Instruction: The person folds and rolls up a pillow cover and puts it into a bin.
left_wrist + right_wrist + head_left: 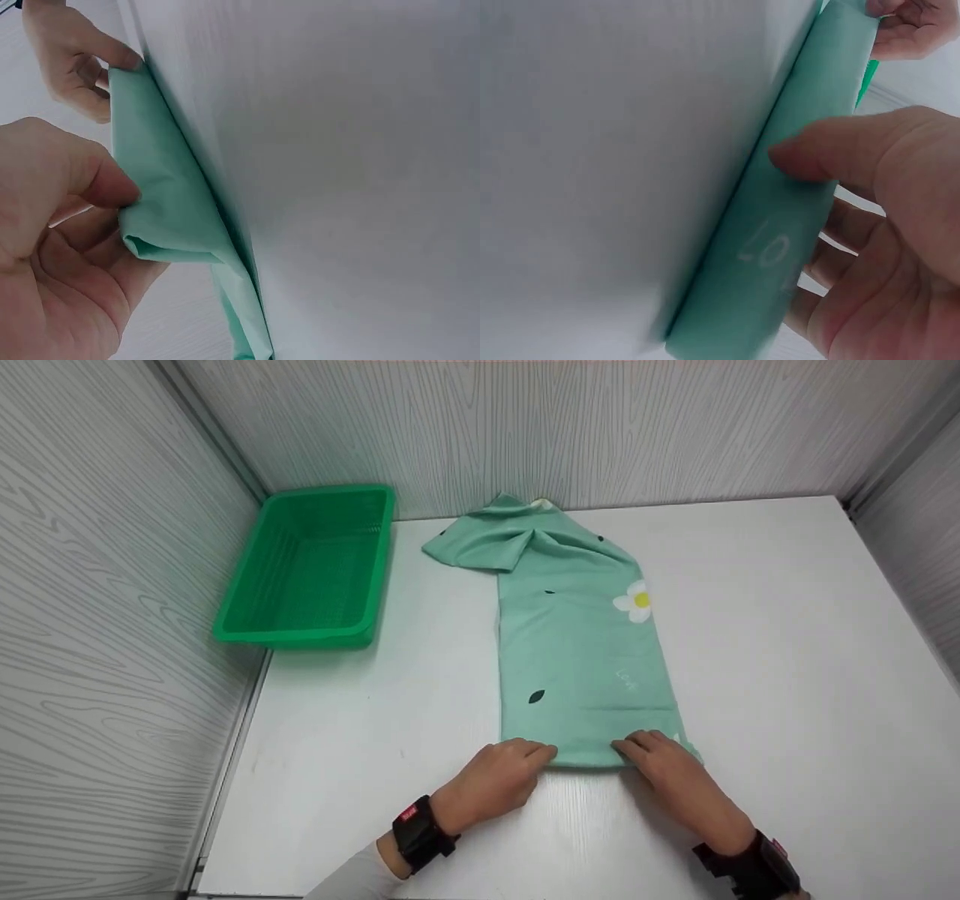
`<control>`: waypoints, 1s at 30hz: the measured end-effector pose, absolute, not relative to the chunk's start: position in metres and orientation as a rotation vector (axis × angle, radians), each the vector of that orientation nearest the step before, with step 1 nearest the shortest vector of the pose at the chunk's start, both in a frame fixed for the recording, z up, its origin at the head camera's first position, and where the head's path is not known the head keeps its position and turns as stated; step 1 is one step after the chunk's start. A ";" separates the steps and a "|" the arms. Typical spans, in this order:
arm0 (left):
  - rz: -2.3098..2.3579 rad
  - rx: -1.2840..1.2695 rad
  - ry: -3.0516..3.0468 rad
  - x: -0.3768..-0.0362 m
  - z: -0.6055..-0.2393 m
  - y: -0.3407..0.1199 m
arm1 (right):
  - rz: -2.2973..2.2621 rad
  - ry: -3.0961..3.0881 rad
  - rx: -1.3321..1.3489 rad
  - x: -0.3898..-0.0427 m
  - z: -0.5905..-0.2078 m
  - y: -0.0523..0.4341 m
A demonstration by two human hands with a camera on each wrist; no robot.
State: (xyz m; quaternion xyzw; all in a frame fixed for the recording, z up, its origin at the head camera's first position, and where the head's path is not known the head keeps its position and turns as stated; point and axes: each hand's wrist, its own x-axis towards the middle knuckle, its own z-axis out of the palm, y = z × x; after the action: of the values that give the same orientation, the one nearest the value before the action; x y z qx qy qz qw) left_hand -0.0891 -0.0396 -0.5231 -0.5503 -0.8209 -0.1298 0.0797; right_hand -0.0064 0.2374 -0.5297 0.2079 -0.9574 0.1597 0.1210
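Note:
A mint-green shirt (577,637) with a daisy print and dark leaf shapes lies folded lengthwise on the white table, one short sleeve (480,544) sticking out at its far left. My left hand (495,780) pinches the left end of its near edge, thumb on top and fingers underneath in the left wrist view. Toward the right end of that same edge, my right hand (679,780) grips the fabric between thumb and fingers. White lettering shows on the turned-up strip of cloth (772,247) in the right wrist view.
At the far left of the white table (787,660) stands a green plastic basket (300,636) with nothing visible inside. Wood-grain panels (525,435) close off the back, left and right. A black band (421,834) is strapped on each wrist.

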 end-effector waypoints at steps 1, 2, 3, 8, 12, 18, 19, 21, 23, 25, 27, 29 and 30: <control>-0.387 -1.646 -2.450 -0.089 -0.524 -0.040 | 0.477 -2.796 0.607 -0.006 -0.529 0.238; -0.375 -1.645 -2.446 -0.090 -0.524 -0.040 | 0.481 -2.797 0.607 -0.006 -0.528 0.239; -0.358 -1.640 -2.444 -0.090 -0.525 -0.040 | 0.490 -2.797 0.605 -0.006 -0.528 0.240; -0.292 -1.557 -2.426 -0.094 -0.530 -0.044 | 0.482 -2.809 0.588 -0.003 -0.525 0.246; -0.347 -1.464 -2.474 -0.100 -0.530 -0.049 | 0.474 -2.831 0.533 0.000 -0.523 0.255; -0.619 -1.344 -2.654 -0.108 -0.531 -0.057 | 0.583 -2.878 0.376 0.005 -0.521 0.277; -0.653 -1.321 -2.682 -0.109 -0.532 -0.059 | 0.616 -2.883 0.350 0.005 -0.521 0.281; -0.707 -1.278 -2.730 -0.112 -0.532 -0.060 | 0.682 -2.886 0.314 0.003 -0.522 0.287; -0.744 -1.245 -2.768 -0.113 -0.532 -0.061 | 0.748 -2.884 0.290 0.001 -0.523 0.292; -0.779 -1.233 -2.791 -0.114 -0.533 -0.062 | 0.793 -2.880 0.273 -0.002 -0.525 0.296; -0.813 -1.242 -2.803 -0.114 -0.533 -0.063 | 0.832 -2.879 0.249 -0.004 -0.526 0.297; -0.827 -1.258 -2.805 -0.114 -0.533 -0.064 | 0.863 -2.872 0.229 -0.007 -0.527 0.298; -0.829 -1.266 -2.805 -0.114 -0.533 -0.064 | 0.876 -2.869 0.219 -0.008 -0.527 0.298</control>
State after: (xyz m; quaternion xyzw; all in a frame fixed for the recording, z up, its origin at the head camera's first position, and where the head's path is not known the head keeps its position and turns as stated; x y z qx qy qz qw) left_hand -0.1140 -0.0641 -0.5330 -0.3969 -0.8799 -0.2601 -0.0229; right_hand -0.0078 0.2976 -0.5273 0.0726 -0.9517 0.2906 0.0670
